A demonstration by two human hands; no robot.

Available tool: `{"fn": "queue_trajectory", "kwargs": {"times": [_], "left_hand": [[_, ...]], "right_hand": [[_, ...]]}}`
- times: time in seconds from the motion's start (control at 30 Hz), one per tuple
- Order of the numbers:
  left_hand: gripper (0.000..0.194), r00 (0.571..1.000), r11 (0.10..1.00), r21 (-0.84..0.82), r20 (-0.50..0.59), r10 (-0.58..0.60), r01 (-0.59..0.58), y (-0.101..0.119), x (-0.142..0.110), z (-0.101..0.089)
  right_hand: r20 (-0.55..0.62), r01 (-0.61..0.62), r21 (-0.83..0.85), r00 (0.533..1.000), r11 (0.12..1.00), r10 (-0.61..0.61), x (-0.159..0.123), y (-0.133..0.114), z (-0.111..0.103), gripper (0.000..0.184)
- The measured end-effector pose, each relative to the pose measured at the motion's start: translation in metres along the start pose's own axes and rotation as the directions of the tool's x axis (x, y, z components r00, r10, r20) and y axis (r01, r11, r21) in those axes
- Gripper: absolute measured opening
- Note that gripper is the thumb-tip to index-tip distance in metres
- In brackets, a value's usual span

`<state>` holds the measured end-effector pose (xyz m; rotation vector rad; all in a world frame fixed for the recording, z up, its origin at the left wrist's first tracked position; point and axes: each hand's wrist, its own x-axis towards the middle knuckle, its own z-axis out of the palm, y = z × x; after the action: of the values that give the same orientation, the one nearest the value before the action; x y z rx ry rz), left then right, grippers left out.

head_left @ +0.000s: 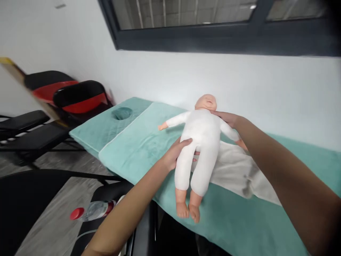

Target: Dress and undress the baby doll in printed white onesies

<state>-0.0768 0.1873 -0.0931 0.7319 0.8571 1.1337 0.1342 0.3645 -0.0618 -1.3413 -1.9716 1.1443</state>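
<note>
A baby doll [204, 126] with a white cloth body lies face up on a massage bed. Its bald head [206, 102] points toward the wall, and its bare feet reach to the near edge. My left hand [177, 153] is closed around the doll's thigh on the left, thumb on top and fingertips showing between the legs. At the doll's neck and shoulder, on the right, my right hand [228, 118] grips it; most of those fingers are hidden behind the doll. Partly beneath the doll and to its right lies a crumpled white cloth [236, 170].
Teal covers the bed [138, 142], which has a face hole [122, 113] at its left end. Red-and-black folding chairs [82, 96] stand at the left. Below my left forearm, a red-capped plastic bottle [96, 210] lies on a black surface. A dark-framed window [186, 39] is above the bed.
</note>
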Motion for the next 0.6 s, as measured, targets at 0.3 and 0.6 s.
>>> {"fn": "queue_trajectory", "kwargs": {"times": [0.3, 0.6], "left_hand": [[0.065, 0.989, 0.994, -0.036, 0.112, -0.097, 0.102, -0.101, -0.013, 0.106], [0.06, 0.985, 0.985, 0.106, 0.092, -0.146, 0.136, -0.14, -0.013, 0.121]], "right_hand": [[0.221, -0.267, 0.272, 0.952, 0.925, 0.21, -0.111, 0.065, -0.09, 0.049], [0.063, -0.191, 0.141, 0.981, 0.971, 0.184, -0.126, 0.122, -0.102, 0.077]]}}
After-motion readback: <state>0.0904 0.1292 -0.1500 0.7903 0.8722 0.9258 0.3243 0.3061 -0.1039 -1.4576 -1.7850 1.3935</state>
